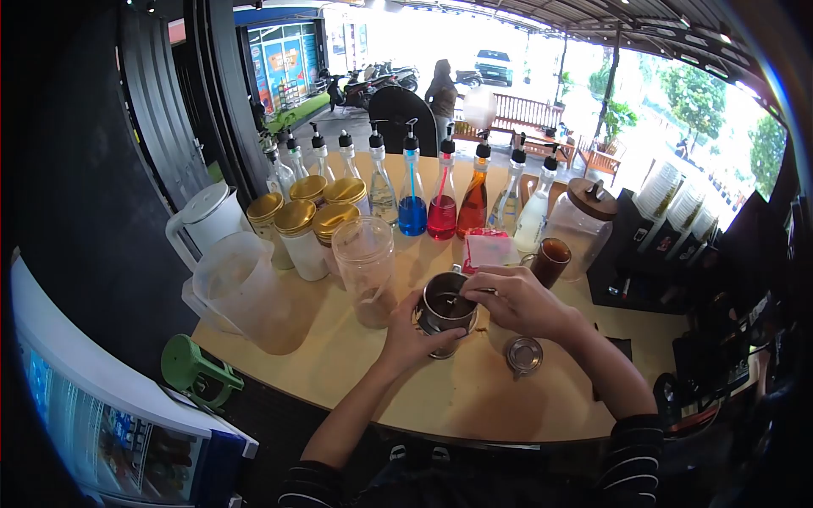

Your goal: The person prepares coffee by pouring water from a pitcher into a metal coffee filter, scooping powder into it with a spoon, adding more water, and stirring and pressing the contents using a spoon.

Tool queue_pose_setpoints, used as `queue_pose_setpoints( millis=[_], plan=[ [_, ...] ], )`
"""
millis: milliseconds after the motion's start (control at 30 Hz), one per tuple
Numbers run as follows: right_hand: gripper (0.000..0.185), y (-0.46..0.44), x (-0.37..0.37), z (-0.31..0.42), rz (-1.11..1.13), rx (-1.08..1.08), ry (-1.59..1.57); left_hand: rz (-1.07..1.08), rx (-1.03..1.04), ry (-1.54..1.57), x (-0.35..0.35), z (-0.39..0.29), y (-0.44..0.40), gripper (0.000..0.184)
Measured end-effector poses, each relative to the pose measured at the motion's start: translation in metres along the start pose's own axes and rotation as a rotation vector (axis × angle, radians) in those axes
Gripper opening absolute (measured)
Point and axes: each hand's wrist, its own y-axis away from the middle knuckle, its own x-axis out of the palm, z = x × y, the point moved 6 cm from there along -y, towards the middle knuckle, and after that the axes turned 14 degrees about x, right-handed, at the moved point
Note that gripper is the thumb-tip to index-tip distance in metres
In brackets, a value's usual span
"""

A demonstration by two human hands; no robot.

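Observation:
My left hand is wrapped round a small metal cup, dark inside, that looks like a coffee dripper. At its rim, the fingers of my right hand are pinched together and reach into the opening; what they hold is too small to make out. Just left of the cup stands an open clear plastic jar with brown powder low inside. A small round metal lid lies on the table below my right hand. Behind that hand is a glass mug of dark brown liquid.
Pump bottles, including a blue one and a red one, line the back of the wooden table. Gold-lidded jars, a plastic pitcher and a white kettle stand left. Cups fill a black rack at right.

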Motion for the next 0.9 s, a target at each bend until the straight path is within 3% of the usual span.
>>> queue_pose_setpoints(
  millis=[67,167,267,400,467,633,733,900],
  plan=[
    [0.014,-0.002,-0.003,0.008,0.107,0.054,0.048,0.019,0.005,-0.011,0.0,0.001,0.0,0.074],
    [0.014,-0.006,0.001,0.001,0.102,-0.031,-0.003,0.046,-0.04,0.004,0.001,0.002,0.0,0.073],
    [0.014,-0.005,-0.002,0.008,0.148,0.019,0.001,0.037,-0.037,0.022,0.0,-0.002,0.0,0.074],
    [0.013,-0.007,-0.003,-0.002,0.056,-0.014,0.013,0.02,-0.026,0.032,0.001,-0.006,-0.003,0.075],
    [0.013,-0.005,0.0,0.004,0.149,-0.045,-0.092,0.027,-0.026,0.034,0.001,-0.004,-0.002,0.075],
    [0.012,-0.009,-0.001,-0.009,0.051,-0.023,0.027,0.031,-0.022,0.017,0.001,0.0,-0.001,0.075],
    [0.012,-0.007,-0.001,0.0,0.098,-0.082,-0.093,0.024,-0.015,0.033,0.001,-0.001,-0.003,0.075],
    [0.013,-0.01,-0.002,-0.008,0.114,-0.005,-0.035,0.015,-0.039,0.041,0.001,-0.003,-0.002,0.075]
  ],
)
